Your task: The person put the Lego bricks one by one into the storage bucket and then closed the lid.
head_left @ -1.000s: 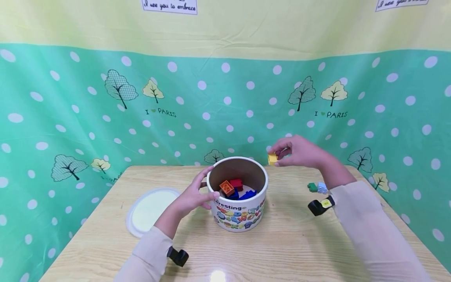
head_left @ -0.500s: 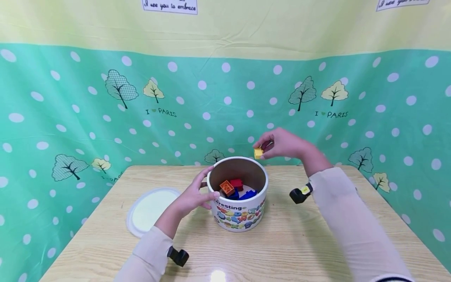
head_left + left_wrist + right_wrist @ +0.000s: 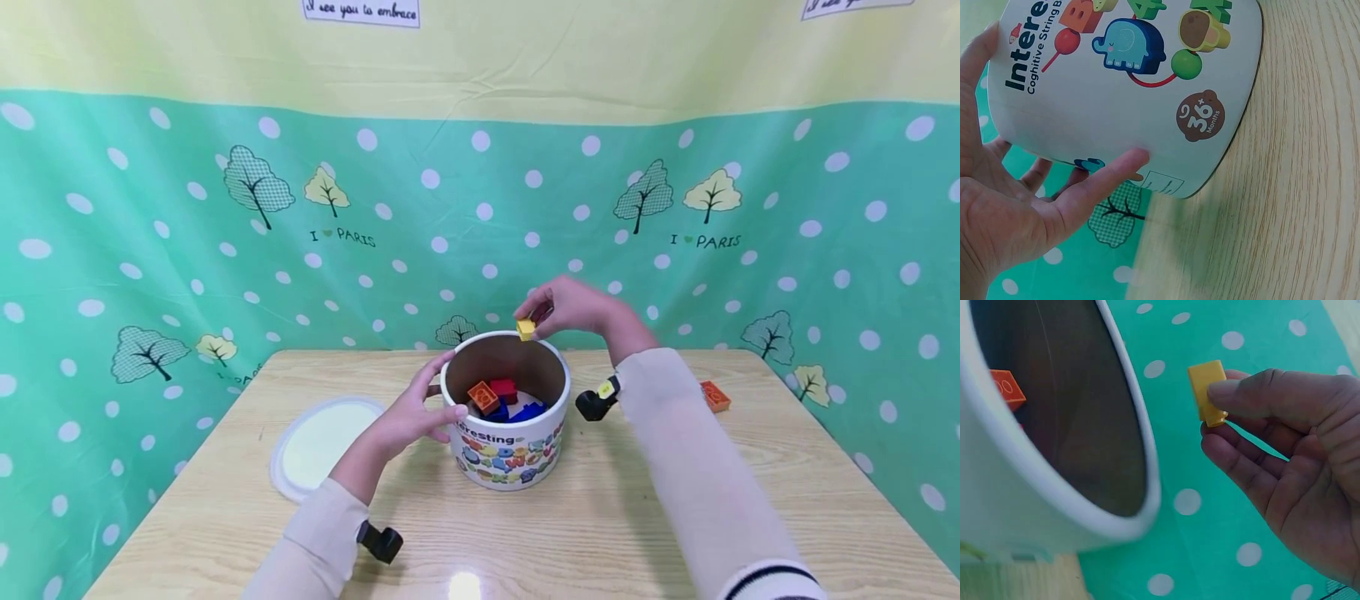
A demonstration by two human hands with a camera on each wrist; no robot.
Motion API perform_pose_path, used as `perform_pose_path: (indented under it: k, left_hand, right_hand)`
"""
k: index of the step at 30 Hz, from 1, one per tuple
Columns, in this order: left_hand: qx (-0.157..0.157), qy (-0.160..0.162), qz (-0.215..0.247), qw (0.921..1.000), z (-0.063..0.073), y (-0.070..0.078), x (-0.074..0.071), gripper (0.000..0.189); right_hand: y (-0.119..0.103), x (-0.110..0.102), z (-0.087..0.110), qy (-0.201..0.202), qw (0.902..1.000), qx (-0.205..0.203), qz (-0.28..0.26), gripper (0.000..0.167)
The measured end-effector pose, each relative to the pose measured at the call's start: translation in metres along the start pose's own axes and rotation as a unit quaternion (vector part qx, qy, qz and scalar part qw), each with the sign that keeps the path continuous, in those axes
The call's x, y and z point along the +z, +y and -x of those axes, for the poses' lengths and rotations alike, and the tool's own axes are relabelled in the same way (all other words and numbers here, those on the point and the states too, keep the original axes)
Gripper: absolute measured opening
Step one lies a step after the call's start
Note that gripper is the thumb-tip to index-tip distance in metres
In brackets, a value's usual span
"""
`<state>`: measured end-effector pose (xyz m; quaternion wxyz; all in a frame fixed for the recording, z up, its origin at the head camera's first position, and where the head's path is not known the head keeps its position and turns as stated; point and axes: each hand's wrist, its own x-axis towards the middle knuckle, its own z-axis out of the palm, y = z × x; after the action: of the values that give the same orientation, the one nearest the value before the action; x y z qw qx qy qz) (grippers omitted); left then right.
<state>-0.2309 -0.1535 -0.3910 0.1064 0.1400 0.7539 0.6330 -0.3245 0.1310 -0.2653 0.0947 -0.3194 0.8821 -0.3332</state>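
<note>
Between thumb and fingertips my right hand [image 3: 573, 308] pinches a yellow toy brick [image 3: 526, 330], held just above the back right rim of a round white bucket [image 3: 510, 454]. In the right wrist view the brick is beside the bucket's mouth, apart from the rim. My left hand [image 3: 408, 417] holds the bucket's left side, thumb at the front rim and other fingers spread around the outer wall. Inside lie an orange brick [image 3: 483, 397], a red brick [image 3: 504, 390] and blue bricks [image 3: 527, 412].
A round white lid [image 3: 322, 450] lies on the wooden table [image 3: 570, 533] left of the bucket. Beyond my right forearm sits another orange brick [image 3: 715, 396]. A green dotted curtain [image 3: 375, 292] hangs behind the table.
My right hand has carried the yellow brick leftward to over the bucket's rim. The forearm now covers the green and light blue bricks, and the orange one shows. My left hand stays put.
</note>
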Motion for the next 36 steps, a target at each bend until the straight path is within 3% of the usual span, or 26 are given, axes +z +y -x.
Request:
perform_pose_path:
  k: [11,18,36]
  left_hand:
    - [-0.001,-0.004,0.003,1.0,0.0,0.0,0.002,0.086]
    - [0.018,-0.012,-0.001,0.9998,-0.001,-0.002,0.0,0.089]
    - [0.019,-0.008,-0.003,0.9998,-0.002,-0.002,0.0,0.091]
  right_hand:
    - [0.006,0.01,-0.008,-0.006,0.999,0.027,-0.034,0.037]
    - [0.009,0.007,0.004,0.039,0.9978,0.009,-0.053,0.034]
    - [0.027,0.004,0.049,0.144,0.9866,-0.053,-0.056,0.037]
